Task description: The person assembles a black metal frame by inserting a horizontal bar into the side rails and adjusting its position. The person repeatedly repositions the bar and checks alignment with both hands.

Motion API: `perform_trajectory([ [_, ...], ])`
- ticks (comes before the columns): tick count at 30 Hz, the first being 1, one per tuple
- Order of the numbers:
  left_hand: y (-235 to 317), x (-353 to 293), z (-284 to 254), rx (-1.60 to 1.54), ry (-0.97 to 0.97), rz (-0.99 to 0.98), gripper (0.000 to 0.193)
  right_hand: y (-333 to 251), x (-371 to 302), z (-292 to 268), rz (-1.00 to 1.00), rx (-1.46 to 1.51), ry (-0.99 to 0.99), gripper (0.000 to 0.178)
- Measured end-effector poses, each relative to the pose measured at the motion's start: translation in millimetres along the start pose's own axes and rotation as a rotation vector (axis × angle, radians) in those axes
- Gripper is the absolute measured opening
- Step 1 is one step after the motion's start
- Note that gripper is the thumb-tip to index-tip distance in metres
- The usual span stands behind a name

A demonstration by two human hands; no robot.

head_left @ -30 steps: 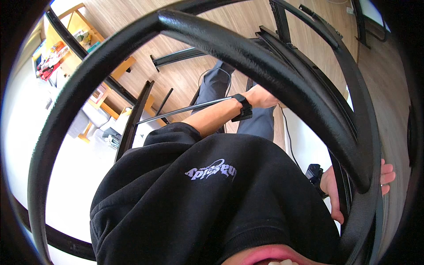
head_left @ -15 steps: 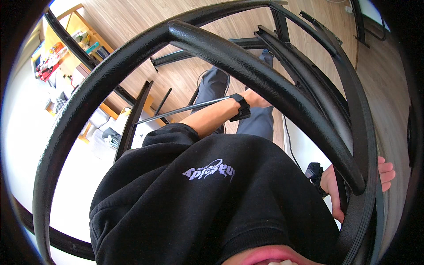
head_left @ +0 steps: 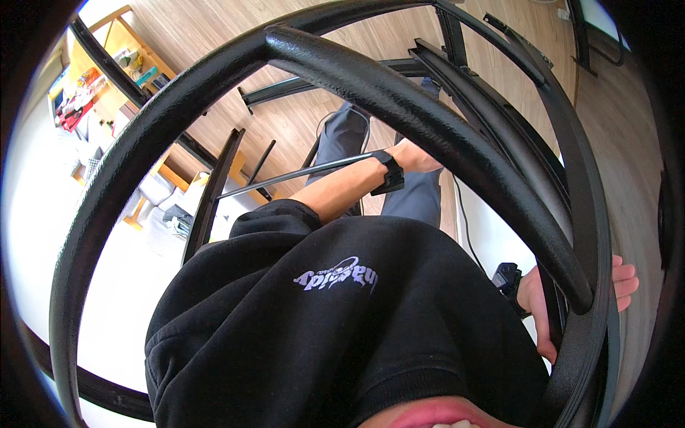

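Note:
A large black tubular metal frame [head_left: 385, 82] surrounds my torso, its thick bars bending across the view. At the right, my right hand [head_left: 536, 307] grips an upright of this frame, thumb on the near side and fingertips showing beyond the bar. My left forearm reaches across my body, with a black band on the wrist. Part of my left hand [head_left: 415, 157] shows beside the slanting tube; its fingers are hidden behind that tube. A thin grey rod [head_left: 300, 172] runs from a black side post [head_left: 214, 196] toward my left wrist.
More black bars and rails [head_left: 492, 121] stand at the right. A dark cable [head_left: 464, 207] hangs by a white surface. At the far left is a wooden table [head_left: 118, 43] with assorted items, near a grey seat [head_left: 158, 189]. Wood-look floor [head_left: 207, 43] lies beyond.
The tubular frame's upper bars sit slightly further left and higher in view. Both hands have kept nearly the same places.

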State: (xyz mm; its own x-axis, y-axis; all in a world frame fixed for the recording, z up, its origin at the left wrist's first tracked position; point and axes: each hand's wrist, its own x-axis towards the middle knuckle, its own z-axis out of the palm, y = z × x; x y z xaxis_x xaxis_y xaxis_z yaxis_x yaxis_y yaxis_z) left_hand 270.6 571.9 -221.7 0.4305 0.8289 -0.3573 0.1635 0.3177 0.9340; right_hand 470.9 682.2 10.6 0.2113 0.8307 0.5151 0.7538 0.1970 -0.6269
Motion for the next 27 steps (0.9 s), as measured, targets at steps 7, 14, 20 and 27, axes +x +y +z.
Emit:
perform_trajectory([
  [7,14,0,-10,0.039,-0.075,-0.103,0.033,-2,-1,0,-0.001,-0.001,0.001,0.151],
  [14,19,2,-12,0.067,-0.051,-0.087,0.032,-2,-2,2,0.002,0.005,0.004,0.151],
  [20,16,3,-9,0.046,-0.050,-0.117,0.033,-6,-1,4,0.003,0.002,0.013,0.152],
  [27,4,-2,-3,0.013,-0.005,-0.069,0.033,-8,-3,10,-0.003,0.006,0.033,0.153],
])
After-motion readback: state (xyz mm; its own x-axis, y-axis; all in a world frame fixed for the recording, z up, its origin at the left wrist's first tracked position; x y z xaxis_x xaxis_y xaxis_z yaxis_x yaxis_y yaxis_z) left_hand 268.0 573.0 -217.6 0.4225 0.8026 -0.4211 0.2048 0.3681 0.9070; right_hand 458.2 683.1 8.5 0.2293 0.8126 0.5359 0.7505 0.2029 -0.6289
